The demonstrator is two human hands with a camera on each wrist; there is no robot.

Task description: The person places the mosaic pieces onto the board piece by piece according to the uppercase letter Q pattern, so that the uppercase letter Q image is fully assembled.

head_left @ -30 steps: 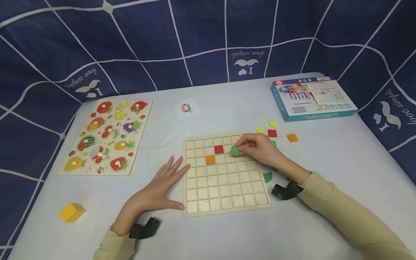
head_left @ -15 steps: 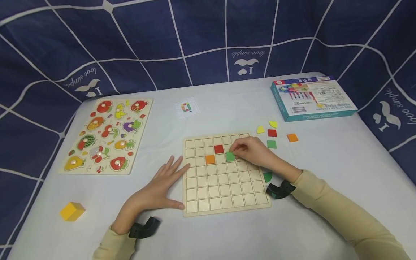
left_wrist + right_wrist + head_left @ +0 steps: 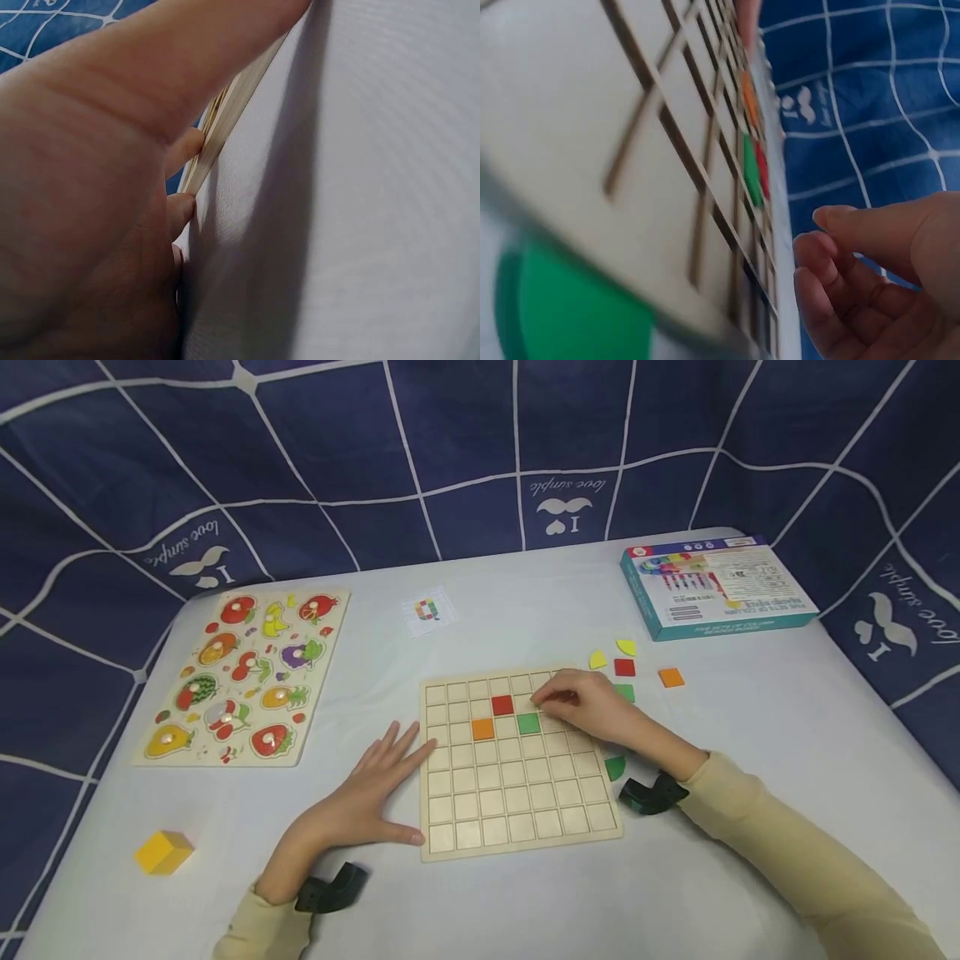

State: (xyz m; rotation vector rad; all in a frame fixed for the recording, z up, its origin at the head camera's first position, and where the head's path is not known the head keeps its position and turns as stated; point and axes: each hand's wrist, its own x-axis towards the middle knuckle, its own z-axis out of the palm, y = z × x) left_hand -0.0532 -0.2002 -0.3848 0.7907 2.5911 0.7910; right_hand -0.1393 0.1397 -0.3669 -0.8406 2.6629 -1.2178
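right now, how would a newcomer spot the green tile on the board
Find the pale wooden grid board at mid-table. In its third row from the far edge, the green tile lies right of the orange tile, one bare cell between them. Its colour separates it from that and the red tile.

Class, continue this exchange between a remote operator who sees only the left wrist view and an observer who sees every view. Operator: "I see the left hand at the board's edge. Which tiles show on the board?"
Observer: Three show on the board: a red tile, an orange tile and a green tile.
Operator: Is the right hand holding a tile?
Observer: No tile is visible between its fingertips in the right wrist view.
Operator: What lies past the board's far edge, toward the left?
Observer: A small printed card.
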